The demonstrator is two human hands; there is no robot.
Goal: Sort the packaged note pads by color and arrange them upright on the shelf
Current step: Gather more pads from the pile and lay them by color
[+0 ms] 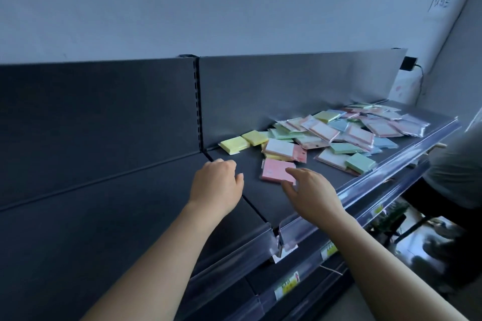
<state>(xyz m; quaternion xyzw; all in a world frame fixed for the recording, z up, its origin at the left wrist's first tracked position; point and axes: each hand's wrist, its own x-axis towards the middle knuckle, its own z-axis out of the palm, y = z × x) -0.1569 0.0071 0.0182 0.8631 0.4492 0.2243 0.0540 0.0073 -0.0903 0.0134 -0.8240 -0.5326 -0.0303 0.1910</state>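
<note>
Pads were in a loose mixed pile [352, 130] on the right half of the shelf [247, 161]: pink, green, blue and yellow, all lying flat, none upright. Two yellow pads [243, 141] lay side by side just off the pile near the back panel [287, 86]. Probably the start of a yellow group, parked at the bay's left end so a row can grow rightward. One pink pad [276, 169] lay flat by itself in front of the pile, nearest the front rail [365, 185]. Right hand [313, 190] was over it with fingers spread, index tip on top and thumb at the near edge. That looked like a pinch being set up, not closed on it. Left hand [217, 182] sat beside the bay seam, loosely curled, nothing visible in it, likely waiting to receive or steady. Sorting looked barely started.
</note>
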